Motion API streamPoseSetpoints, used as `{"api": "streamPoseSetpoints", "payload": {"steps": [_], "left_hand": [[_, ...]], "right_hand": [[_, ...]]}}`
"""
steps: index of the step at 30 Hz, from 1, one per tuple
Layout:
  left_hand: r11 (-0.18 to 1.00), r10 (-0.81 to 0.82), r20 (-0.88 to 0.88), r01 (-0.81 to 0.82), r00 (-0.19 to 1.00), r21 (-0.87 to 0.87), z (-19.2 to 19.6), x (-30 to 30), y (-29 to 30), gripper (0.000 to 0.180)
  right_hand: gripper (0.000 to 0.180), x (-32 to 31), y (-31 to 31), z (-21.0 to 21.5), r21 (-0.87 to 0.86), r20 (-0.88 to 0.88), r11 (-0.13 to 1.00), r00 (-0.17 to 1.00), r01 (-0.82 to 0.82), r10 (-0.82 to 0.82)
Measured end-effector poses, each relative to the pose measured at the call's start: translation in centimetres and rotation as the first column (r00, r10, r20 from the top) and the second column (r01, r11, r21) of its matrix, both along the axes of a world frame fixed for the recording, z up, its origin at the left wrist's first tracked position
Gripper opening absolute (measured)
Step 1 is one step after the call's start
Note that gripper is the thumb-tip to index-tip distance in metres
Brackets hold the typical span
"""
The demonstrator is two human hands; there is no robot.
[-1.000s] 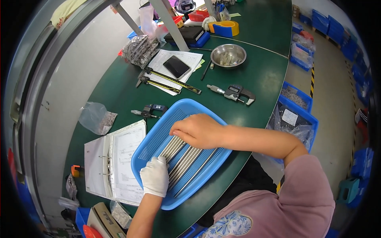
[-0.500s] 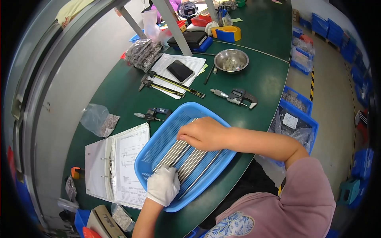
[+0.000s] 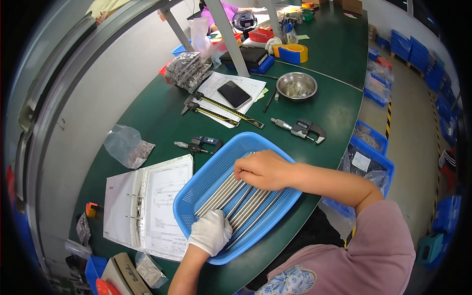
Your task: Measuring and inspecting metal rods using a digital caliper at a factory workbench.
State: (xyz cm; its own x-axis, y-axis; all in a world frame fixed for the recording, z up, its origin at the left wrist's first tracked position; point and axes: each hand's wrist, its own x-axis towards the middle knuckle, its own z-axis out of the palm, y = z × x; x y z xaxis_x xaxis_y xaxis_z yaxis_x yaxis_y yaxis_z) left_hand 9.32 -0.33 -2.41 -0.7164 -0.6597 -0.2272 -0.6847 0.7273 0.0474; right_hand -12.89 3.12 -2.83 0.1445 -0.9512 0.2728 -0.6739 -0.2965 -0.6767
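Note:
A light-blue perforated plastic basket (image 3: pixel 183 192) holds slim shiny metal rods lying side by side, in a left group (image 3: pixel 220 193) and a right group (image 3: pixel 250 208). One single rod (image 3: pixel 239 202) runs through the gap between the groups, from one hand toward the other. My left hand (image 3: pixel 211 232), in a white glove, is closed at the near ends of the rods, its fingertips partly hidden. Bare, my right hand (image 3: pixel 265 169) is curled over the far ends with thumb and fingers pinched together, covering what they grip.
Left of the basket lies an open binder with drawings (image 3: pixel 162 206). Beyond are two micrometers (image 3: pixel 199 144) (image 3: pixel 301 129), two calipers (image 3: pixel 231 110), a phone (image 3: pixel 234 94) on papers and a steel bowl (image 3: pixel 296 86). Blue bins (image 3: pixel 368 164) stand right of the green table.
The view has shifted slightly, so the table things sit further right. A single rod now shows apart in the gap between the groups. Both hands remain inside the basket.

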Motion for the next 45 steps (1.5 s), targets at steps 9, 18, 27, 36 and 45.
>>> {"api": "streamPoseSetpoints", "payload": {"steps": [9,18,27,36,45], "left_hand": [[0.589,0.779,-0.511,-0.143,0.363,0.796,3.6,0.5,-0.7,0.015],[0.295,0.924,-0.370,0.434,0.098,0.851,0.0,1.7,-4.0,0.039],[0.303,0.918,-0.383,0.438,0.105,0.846,-1.3,1.5,-2.6,0.038],[0.347,0.903,-0.422,0.434,0.085,0.831,-1.1,1.6,-2.6,0.033],[0.365,0.889,-0.448,0.444,0.094,0.818,-1.2,1.8,-2.8,0.032]], "right_hand": [[0.015,-0.2,-0.9,0.2,-0.208,0.137,0.977,0.990,0.036,-0.007],[0.011,2.5,-2.8,2.8,-0.167,0.233,0.986,0.970,-0.027,0.066],[0.013,4.0,-2.9,0.3,0.053,0.290,0.986,0.947,-0.159,0.137],[0.010,3.0,-2.4,0.1,0.103,0.300,0.994,0.954,-0.046,0.013],[0.010,3.2,-2.7,-0.3,0.147,0.357,0.985,0.934,-0.086,0.028]]}}
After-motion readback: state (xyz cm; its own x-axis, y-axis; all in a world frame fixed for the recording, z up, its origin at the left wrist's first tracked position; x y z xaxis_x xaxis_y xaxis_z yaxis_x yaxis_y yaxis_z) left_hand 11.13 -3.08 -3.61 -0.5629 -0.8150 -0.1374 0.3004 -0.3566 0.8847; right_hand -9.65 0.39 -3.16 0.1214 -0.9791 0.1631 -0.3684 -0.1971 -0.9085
